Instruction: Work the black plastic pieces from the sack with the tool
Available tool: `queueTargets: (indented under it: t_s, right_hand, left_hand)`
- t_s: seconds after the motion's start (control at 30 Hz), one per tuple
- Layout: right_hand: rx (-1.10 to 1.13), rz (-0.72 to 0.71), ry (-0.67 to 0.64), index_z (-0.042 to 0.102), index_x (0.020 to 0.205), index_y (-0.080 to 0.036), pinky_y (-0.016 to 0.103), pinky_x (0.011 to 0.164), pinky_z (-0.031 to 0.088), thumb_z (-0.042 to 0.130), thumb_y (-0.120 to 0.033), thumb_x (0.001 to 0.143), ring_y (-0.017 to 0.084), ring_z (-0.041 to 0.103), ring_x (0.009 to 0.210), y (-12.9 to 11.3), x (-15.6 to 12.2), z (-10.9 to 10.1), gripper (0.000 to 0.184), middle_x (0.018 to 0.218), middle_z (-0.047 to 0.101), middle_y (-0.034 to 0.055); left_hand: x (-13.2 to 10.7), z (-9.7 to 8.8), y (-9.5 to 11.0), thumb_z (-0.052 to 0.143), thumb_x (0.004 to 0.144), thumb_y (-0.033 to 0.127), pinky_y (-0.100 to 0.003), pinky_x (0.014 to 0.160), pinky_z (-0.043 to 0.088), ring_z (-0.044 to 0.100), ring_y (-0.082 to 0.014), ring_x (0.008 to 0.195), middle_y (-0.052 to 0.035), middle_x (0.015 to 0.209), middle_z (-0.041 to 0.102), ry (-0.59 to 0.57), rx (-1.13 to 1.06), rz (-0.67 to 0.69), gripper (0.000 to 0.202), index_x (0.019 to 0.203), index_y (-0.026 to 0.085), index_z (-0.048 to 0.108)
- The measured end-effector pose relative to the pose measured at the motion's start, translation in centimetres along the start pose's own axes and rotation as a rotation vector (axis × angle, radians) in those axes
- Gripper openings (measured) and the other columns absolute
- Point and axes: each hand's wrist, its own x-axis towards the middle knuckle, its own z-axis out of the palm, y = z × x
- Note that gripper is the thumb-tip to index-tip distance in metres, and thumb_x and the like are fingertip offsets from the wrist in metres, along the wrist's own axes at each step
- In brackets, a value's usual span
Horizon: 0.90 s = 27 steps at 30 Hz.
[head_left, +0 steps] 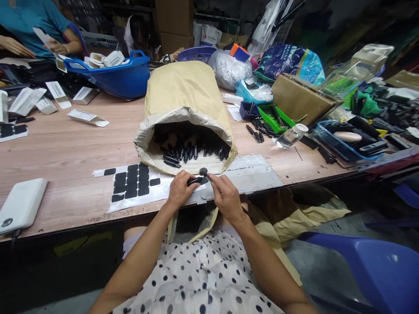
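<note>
My left hand [179, 188] is closed around a short black tapered part [195, 180] at the table's front edge. My right hand [226, 195] pinches a thin stem with a small round black head [203, 171], held close to the tip of that part; whether the two touch I cannot tell. Just beyond my hands a tan paper sack [185, 85] lies with its mouth facing me. Several black tapered parts [185, 155] rest inside its opening. To the left of my left hand is a white sheet with black rounded stickers [132, 181].
A white power bank [24, 203] lies at the left, near white boxes [85, 117] and a blue basin [127, 76]. On the right stand a clear bottle [290, 136], a green tray [276, 118] and a blue basket [347, 141]. Another person's hand [55, 46] holds a white box.
</note>
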Motion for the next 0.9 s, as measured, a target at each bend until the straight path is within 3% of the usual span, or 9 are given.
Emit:
queueTargets:
  t_s: [0.2, 0.33, 0.53, 0.9]
  right_hand:
    - [-0.073, -0.014, -0.069, 0.07, 0.123, -0.023, 0.029, 0.076, 0.053, 0.039, -0.021, 0.101, 0.02, 0.062, 0.082, -0.1, 0.4, 0.0, 0.038, 0.086, 0.064, 0.0062]
    - [-0.058, -0.008, -0.086, 0.068, 0.126, -0.024, 0.029, 0.082, 0.053, 0.038, -0.023, 0.102, 0.019, 0.063, 0.089, -0.6, 0.6, -0.3, 0.038, 0.093, 0.066, 0.0067]
    - [-0.127, -0.006, -0.192, 0.068, 0.125, -0.026, 0.027, 0.079, 0.052, 0.042, -0.018, 0.099, 0.018, 0.063, 0.087, -1.3, 0.2, 0.0, 0.038, 0.092, 0.066, 0.0053]
    - [-0.378, 0.106, -0.117, 0.072, 0.117, -0.024, 0.029, 0.077, 0.045, 0.048, -0.017, 0.094, 0.022, 0.057, 0.093, 3.2, 4.7, 1.8, 0.034, 0.094, 0.063, 0.0073]
  left_hand:
    - [0.1, 0.3, 0.2, 0.075, 0.076, 0.019, -0.034, 0.084, 0.051, 0.061, -0.0201, 0.09, 0.0002, 0.087, 0.063, 0.014, -0.005, -0.02, 0.01, 0.083, 0.023, 0.069]
    - [0.1, 0.3, 0.2, 0.075, 0.077, 0.02, -0.034, 0.086, 0.051, 0.06, -0.0199, 0.09, 0.0008, 0.086, 0.062, 0.005, -0.013, -0.018, 0.01, 0.084, 0.024, 0.07]
    - [0.1, 0.1, 0.3, 0.077, 0.077, 0.024, -0.032, 0.08, 0.05, 0.059, -0.0195, 0.084, 0.001, 0.08, 0.06, -0.007, -0.006, -0.03, 0.008, 0.078, 0.024, 0.069]
    - [0.0, 0.0, 0.8, 0.076, 0.075, 0.02, -0.035, 0.084, 0.052, 0.062, -0.0201, 0.088, -0.0006, 0.086, 0.065, 0.0, -0.012, -0.037, 0.011, 0.084, 0.022, 0.071]
